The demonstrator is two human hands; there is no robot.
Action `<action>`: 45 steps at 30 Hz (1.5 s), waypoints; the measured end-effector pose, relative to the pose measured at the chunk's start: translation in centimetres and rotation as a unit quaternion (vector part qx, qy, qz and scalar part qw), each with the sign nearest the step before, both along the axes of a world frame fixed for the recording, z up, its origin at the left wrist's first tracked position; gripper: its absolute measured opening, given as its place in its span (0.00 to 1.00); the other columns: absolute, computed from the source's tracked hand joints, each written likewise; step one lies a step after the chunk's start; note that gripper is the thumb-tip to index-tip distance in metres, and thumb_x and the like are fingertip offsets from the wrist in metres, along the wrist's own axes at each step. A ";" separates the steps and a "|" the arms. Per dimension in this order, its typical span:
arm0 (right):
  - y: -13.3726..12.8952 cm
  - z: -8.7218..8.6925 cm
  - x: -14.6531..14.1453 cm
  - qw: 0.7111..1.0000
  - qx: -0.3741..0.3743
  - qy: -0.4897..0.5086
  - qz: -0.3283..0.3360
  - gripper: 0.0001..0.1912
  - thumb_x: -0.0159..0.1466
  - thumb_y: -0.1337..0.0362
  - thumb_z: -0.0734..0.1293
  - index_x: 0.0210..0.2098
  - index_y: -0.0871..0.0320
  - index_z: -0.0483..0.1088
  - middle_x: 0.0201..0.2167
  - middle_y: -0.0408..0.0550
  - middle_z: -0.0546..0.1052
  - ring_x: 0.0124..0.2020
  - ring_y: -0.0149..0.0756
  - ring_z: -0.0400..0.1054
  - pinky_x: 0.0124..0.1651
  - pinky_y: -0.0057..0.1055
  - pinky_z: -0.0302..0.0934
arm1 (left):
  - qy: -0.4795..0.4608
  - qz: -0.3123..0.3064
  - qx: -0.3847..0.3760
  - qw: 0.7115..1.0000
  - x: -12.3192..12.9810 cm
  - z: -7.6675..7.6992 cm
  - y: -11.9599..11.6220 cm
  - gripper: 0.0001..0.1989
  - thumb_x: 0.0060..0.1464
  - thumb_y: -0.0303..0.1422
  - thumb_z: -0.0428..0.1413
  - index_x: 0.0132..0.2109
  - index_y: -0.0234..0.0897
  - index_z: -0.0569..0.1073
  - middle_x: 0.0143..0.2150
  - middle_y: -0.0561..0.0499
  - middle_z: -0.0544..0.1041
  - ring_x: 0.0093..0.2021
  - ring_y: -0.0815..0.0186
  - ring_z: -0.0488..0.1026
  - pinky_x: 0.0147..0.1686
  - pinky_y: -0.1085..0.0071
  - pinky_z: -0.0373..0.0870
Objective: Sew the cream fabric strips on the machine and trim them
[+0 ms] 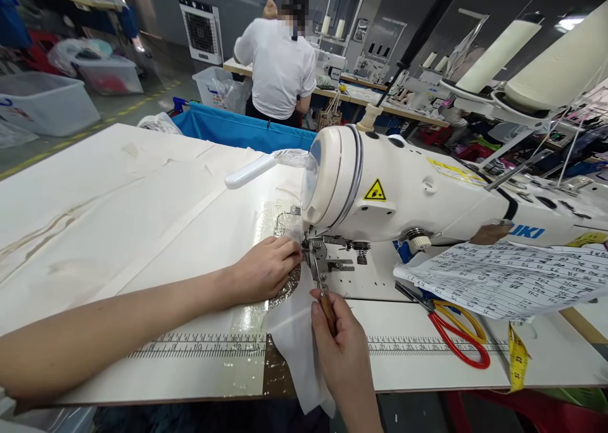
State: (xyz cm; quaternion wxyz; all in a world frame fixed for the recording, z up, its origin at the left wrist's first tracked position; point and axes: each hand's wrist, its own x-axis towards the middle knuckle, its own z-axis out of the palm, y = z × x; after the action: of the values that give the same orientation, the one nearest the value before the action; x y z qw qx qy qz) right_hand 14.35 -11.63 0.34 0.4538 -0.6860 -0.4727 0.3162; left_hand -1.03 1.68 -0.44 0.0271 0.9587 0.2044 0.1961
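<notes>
The right hand (341, 338) grips a brown wooden-handled metal awl (327, 309), apparently for fine control, by sheer white fabric (295, 351) draped from the white cylindrical-headed sewing machine (403, 180) past the white worktop (418, 370); the left hand (268, 265), finger closure indeterminable, presumably steadies it.

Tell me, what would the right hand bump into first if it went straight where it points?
The right hand, tool first, would probably meet the metal parts under the sewing machine's head. Depth there is hard to judge.
</notes>
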 end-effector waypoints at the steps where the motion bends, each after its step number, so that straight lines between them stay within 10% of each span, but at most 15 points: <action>1: 0.0 0.0 -0.1 1.000 -0.002 -0.002 0.001 0.19 0.64 0.49 0.62 0.41 0.58 0.73 0.42 0.56 0.81 0.46 0.46 0.75 0.43 0.33 0.69 | 0.002 0.003 0.002 1.000 0.0 0.0 0.0 0.16 0.60 0.25 0.44 0.51 0.28 0.72 0.48 0.39 0.72 0.48 0.56 0.69 0.46 0.58 0.71; 24: -2.1 1.0 -3.9 0.976 0.122 -0.173 0.046 0.19 0.68 0.52 0.57 0.47 0.53 0.74 0.42 0.52 0.81 0.39 0.43 0.77 0.40 0.31 0.67 | 0.055 0.098 0.026 0.993 3.1 0.1 0.3 0.08 0.60 0.26 0.50 0.38 0.30 0.74 0.39 0.40 0.74 0.38 0.57 0.70 0.30 0.66 0.70; 33: -1.3 -1.0 -0.6 0.979 0.046 -0.197 0.009 0.22 0.71 0.53 0.53 0.53 0.59 0.67 0.37 0.54 0.81 0.34 0.41 0.77 0.29 0.28 0.66 | -0.156 0.064 -0.183 0.969 0.9 -0.9 2.5 0.10 0.60 0.28 0.51 0.35 0.35 0.77 0.35 0.48 0.76 0.39 0.65 0.72 0.39 0.69 0.71; 45: 1.0 -1.4 -0.6 0.888 0.191 -0.419 -0.011 0.22 0.73 0.64 0.49 0.46 0.66 0.72 0.36 0.55 0.82 0.28 0.34 0.78 0.21 0.23 0.66 | -0.167 0.080 -0.288 0.940 1.1 -0.3 2.7 0.11 0.58 0.35 0.52 0.33 0.37 0.76 0.36 0.49 0.75 0.40 0.63 0.72 0.41 0.68 0.69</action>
State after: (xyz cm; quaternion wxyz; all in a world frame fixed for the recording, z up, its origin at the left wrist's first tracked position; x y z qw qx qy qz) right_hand 13.76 -10.66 -1.10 0.3391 -0.6599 -0.6627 -0.1019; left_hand 0.03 4.36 -0.72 0.3201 0.8438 0.3208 0.2875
